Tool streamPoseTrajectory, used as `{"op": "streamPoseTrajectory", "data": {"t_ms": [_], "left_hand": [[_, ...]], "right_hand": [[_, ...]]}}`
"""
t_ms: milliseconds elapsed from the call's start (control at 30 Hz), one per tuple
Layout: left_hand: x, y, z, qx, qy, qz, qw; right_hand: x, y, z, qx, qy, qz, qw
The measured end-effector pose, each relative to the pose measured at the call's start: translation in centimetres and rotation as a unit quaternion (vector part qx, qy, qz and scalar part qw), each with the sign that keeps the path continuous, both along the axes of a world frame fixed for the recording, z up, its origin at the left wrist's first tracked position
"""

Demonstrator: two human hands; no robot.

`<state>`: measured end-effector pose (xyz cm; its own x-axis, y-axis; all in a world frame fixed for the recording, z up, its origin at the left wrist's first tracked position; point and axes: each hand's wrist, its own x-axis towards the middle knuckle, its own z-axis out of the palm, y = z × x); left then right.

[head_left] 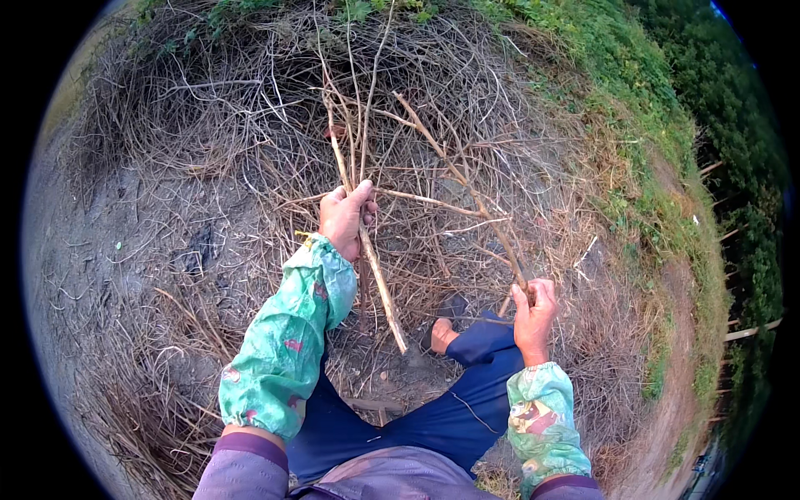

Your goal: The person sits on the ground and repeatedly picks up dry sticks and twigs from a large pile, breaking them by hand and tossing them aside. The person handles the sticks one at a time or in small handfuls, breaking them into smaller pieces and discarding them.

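My left hand (346, 218) is closed round a few dry sticks (382, 287) in the middle of the view. Their thin ends fan out upward, and one thicker, pale end points down toward my legs. Lower and to the right, my right hand (536, 315) grips the base of a forked branch (481, 196). From there the branch slants up to the left, and a side twig of it reaches close to my left hand. Both forearms wear green patterned sleeve covers. My fingers hide the gripped parts of the wood.
A big heap of dry twigs (225, 125) lies ahead, with more brushwood (150, 400) at the lower left. Grey bare soil (83, 233) is on the left. A green grassy bank (617, 92) and a dirt path (671, 342) run along the right. My blue-trousered legs (450, 408) are spread below.
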<state>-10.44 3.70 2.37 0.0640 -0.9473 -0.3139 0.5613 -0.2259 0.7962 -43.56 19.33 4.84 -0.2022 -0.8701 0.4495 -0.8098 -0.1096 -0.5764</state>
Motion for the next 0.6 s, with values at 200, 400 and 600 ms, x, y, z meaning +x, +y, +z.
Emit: {"op": "streamPoseTrajectory", "data": {"t_ms": [200,400,600], "left_hand": [[1.6,-2.2,-0.6,-0.077,0.008,0.252,0.965],[2.0,-2.2,1.5,-0.070,0.237,0.283,0.927],[2.8,-2.0,2.2,-0.132,0.302,0.206,0.922]], "right_hand": [[6.8,3.1,-2.9,0.201,-0.321,0.092,0.921],[14.2,5.6,-5.0,0.208,-0.428,0.150,0.867],[14.9,4.8,-6.1,0.174,-0.511,0.118,0.834]]}}
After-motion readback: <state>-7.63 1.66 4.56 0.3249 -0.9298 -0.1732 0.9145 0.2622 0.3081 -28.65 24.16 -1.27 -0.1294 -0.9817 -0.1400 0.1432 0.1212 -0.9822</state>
